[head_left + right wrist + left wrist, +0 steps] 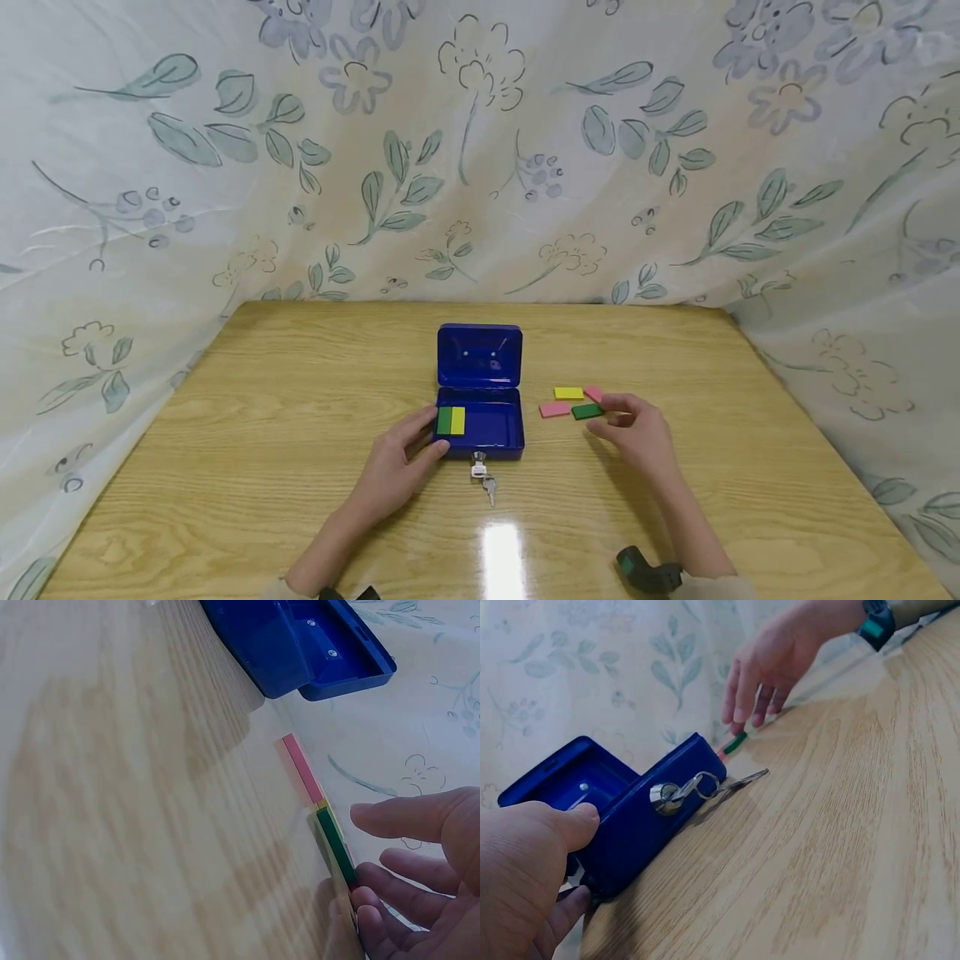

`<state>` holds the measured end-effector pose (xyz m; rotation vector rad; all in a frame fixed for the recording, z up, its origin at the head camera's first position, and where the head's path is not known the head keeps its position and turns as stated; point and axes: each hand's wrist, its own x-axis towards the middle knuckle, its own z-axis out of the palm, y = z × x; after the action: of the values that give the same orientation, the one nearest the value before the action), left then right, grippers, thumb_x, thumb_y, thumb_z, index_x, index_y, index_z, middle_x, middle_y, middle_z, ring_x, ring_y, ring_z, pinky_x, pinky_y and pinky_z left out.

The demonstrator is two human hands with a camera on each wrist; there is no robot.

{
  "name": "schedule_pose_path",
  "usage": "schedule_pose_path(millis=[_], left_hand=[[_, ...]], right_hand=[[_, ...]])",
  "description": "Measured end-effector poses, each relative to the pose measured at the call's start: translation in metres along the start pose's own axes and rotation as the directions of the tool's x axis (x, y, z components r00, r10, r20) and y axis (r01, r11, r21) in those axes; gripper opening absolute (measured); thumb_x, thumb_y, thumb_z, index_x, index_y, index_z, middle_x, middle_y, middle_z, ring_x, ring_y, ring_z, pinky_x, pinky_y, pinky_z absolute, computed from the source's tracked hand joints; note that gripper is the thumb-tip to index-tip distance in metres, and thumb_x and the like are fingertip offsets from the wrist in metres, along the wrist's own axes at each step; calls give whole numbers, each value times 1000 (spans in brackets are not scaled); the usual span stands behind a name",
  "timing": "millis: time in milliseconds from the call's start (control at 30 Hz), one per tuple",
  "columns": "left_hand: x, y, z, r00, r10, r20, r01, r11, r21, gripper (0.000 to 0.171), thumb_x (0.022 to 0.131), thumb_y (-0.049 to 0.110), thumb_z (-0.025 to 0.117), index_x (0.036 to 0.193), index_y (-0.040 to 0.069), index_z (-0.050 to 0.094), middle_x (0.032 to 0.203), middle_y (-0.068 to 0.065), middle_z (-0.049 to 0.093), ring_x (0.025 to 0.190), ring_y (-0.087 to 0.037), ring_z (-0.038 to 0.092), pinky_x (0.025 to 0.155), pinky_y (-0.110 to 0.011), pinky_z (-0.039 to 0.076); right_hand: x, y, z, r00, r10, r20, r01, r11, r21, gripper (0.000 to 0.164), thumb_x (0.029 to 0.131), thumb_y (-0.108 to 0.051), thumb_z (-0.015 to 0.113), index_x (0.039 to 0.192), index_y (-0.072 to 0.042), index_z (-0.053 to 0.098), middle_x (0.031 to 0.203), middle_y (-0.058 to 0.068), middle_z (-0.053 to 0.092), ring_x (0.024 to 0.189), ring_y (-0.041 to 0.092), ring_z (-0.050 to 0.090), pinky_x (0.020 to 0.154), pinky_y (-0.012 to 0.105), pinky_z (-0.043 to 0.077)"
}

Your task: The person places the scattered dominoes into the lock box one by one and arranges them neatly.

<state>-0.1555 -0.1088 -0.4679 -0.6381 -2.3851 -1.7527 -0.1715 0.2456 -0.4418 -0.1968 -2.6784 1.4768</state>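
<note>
A blue metal cash box (504,454) stands on the table, its lid (480,358) raised at the back. Inside, against the left wall, a green tile (445,421) and a yellow tile (458,421) lie side by side. My left hand (392,471) grips the box's left side, thumb at the front corner. Right of the box lie a pink tile (555,409), a yellow tile (568,393), a green tile (587,412) and another pink tile (593,393). My right hand (637,429) is at the green tile's right end, thumb apart from the fingers and nothing pinched between them.
A key (490,490) on a ring hangs from the lock (662,798) on the box's front and reaches the wooden table (300,367). Patterned cloth (480,208) rises behind the table and along both sides. A dark band (648,573) circles the right wrist.
</note>
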Motion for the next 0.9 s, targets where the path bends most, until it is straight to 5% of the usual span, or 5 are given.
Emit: schedule_pose_path(millis=[300,667,900], left_hand=[[0,-4,0,1000,14,4,-14,1000,-21,52,94,10,68,142,-1,50,143,-18,48,128,-31,50,99,-32,48],[1,-4,1,1000,2,-1,-2,999,-36,52,93,7,68,141,-2,50,143,-18,48,128,-31,49,99,-32,48],[0,15,2,999,-32,-11,31,999,-37,52,92,-2,67,140,-8,48,143,-24,46,129,-37,47,100,-42,47]], right_hand=[[6,-1,3,999,-24,22,24,1000,-3,50,81,-18,83,126,-4,64,121,13,63,98,26,57,64,26,53],[10,-4,6,996,-74,52,75,997,-32,53,78,-11,85,126,-5,65,120,12,64,104,29,56,86,39,51],[11,-8,9,995,-66,76,70,996,-51,57,75,-7,86,127,-1,63,120,15,64,107,32,54,92,47,48]])
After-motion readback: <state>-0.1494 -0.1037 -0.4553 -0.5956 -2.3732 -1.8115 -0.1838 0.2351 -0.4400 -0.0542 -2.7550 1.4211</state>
